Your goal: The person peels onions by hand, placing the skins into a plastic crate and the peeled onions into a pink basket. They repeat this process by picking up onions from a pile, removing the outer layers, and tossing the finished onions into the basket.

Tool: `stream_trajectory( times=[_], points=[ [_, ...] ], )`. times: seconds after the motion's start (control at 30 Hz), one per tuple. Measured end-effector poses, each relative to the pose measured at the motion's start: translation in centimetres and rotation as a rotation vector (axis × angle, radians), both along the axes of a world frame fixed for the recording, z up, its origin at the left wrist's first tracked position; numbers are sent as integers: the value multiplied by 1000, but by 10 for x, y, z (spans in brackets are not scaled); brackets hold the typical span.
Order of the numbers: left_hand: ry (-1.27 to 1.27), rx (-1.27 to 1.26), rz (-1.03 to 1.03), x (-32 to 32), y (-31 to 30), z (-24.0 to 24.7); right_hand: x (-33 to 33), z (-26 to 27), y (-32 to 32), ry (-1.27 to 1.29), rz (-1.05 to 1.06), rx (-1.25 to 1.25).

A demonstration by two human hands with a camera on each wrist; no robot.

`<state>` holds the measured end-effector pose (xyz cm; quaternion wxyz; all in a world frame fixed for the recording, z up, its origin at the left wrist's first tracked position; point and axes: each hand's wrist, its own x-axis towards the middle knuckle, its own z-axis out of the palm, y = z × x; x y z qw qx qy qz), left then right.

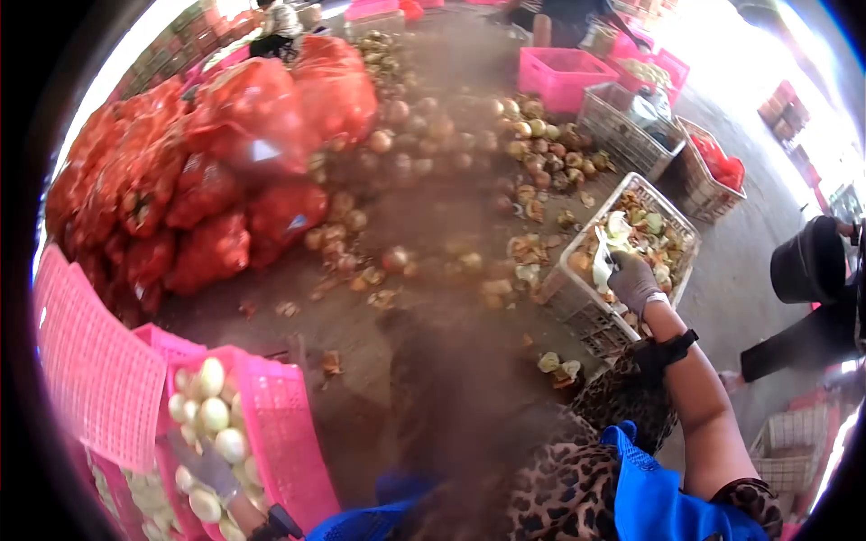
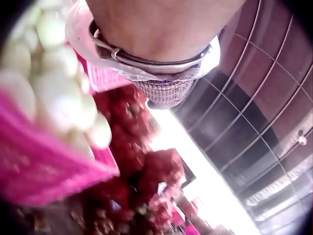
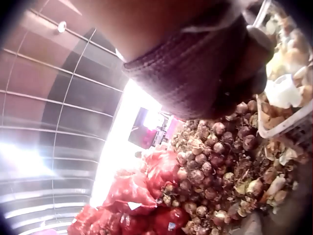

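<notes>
My left hand (image 1: 209, 469), in a knitted glove, rests on peeled white onions (image 1: 215, 415) in a pink crate (image 1: 280, 424) at the lower left. Its fingers lie loosely over the onions; in the left wrist view the wrist and a metal bracelet (image 2: 161, 66) mostly hide them. My gloved right hand (image 1: 634, 281) is over a pale crate (image 1: 690, 248) full of onion skins (image 1: 645, 230). Its fingers are curled round a thin, pale, blade-like thing (image 3: 263, 12); I cannot tell exactly what it is.
Unpeeled onions (image 1: 433, 135) lie heaped on the floor ahead. Red mesh sacks (image 1: 244, 108) are stacked at the left, beside a pink crate standing on edge (image 1: 99, 361). More crates (image 1: 564, 77) stand at the back right. A black bucket (image 1: 807, 261) is at the far right.
</notes>
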<state>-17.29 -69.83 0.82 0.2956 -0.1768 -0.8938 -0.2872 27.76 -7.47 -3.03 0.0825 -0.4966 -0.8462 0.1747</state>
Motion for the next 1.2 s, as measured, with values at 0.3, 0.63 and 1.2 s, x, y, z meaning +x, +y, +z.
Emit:
stream_trajectory(
  times=[0.3, 0.63, 1.2],
  points=[
    [-726, -563, -865, -16, 394, -143, -6, 7, 18, 382, -329, -484],
    [-599, -1232, -1031, 81, 647, -302, -8, 14, 39, 318, -442, -613],
    [-1916, -18, -1415, 150, 603, -14, -65, 37, -20, 800, 151, -153]
  ],
)
